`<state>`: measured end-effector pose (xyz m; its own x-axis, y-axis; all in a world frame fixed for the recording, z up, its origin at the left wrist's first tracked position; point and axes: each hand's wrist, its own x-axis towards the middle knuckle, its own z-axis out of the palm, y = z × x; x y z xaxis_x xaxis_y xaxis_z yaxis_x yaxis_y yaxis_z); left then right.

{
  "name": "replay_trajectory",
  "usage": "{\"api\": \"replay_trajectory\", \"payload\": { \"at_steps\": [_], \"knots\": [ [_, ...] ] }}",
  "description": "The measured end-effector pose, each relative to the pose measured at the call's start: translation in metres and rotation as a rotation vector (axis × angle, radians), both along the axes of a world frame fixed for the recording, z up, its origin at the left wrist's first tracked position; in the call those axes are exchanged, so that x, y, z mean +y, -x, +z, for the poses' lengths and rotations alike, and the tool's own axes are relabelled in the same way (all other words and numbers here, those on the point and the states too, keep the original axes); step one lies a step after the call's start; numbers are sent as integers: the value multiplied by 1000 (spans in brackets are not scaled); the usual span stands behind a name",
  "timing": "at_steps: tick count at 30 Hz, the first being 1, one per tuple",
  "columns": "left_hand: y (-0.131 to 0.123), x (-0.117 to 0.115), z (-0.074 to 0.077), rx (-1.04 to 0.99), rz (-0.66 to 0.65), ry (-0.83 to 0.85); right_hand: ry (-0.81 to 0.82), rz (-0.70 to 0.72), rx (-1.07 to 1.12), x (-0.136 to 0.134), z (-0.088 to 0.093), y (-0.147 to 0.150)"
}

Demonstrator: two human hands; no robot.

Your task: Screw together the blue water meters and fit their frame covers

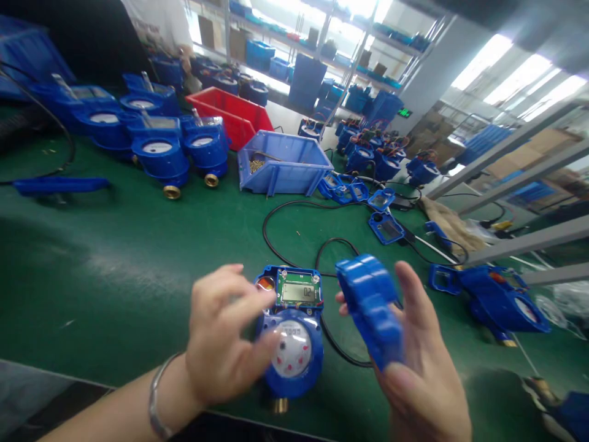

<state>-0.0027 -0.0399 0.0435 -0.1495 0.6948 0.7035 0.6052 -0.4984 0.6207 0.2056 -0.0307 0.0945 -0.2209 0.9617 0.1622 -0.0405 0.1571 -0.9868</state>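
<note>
A blue water meter [298, 362] lies on the bench in front of me, its round dial showing and a brass fitting at the near end. The box at its far end is uncovered, baring a green circuit board with a small lit display [298, 293]. My left hand [225, 334] hovers over the meter's left side, thumb and fingers apart; whether a fingertip touches it I cannot tell. To the right of the meter, my right hand [421, 356] grips a blue plastic cover [370, 304], tilted on edge and slightly blurred.
Several blue meters [159, 153] stand at the back left, near a red bin [230, 113]. A light-blue bin [285, 162] holds small brass-coloured parts. Loose blue covers [386, 227] and a black cable [271, 239] lie beyond the meter. Another meter [504, 304] lies at right.
</note>
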Motion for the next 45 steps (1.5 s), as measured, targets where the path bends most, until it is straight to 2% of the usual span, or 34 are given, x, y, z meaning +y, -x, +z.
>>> {"api": "replay_trajectory", "payload": {
  "at_steps": [2,3,6,9,11,14,22,28,30,33,35,37,42,45],
  "knots": [
    [6,24,-11,-311,41,249,-88,2,-235,15,-1,5],
    [7,35,-17,-494,-14,414,-136,26,-359,22,-1,8],
    [5,56,-32,-994,-293,853,-316,150,-682,39,0,19],
    [4,57,-39,-1212,-552,1051,-441,273,-844,49,3,28],
    [4,53,-39,-1240,-641,1092,-480,334,-888,53,5,33],
    [7,50,-37,-1254,-703,1113,-498,383,-924,57,6,36],
    [11,49,-37,-1176,-733,1117,-431,443,-1002,61,7,33],
    [17,43,-34,-951,-846,988,-363,455,-1000,62,3,30],
    [15,41,-31,-889,-817,989,-366,453,-985,62,3,29],
    [7,39,-25,-881,-692,1044,-359,460,-942,64,2,24],
    [2,39,-22,-894,-636,1064,-300,489,-839,68,-1,18],
    [-2,39,-18,-898,-608,1068,-171,470,-649,72,-9,13],
    [-5,38,-17,-887,-593,1048,373,31,-326,72,-33,20],
    [-5,38,-19,-883,-598,1034,694,16,-121,67,-36,33]
  ]
}}
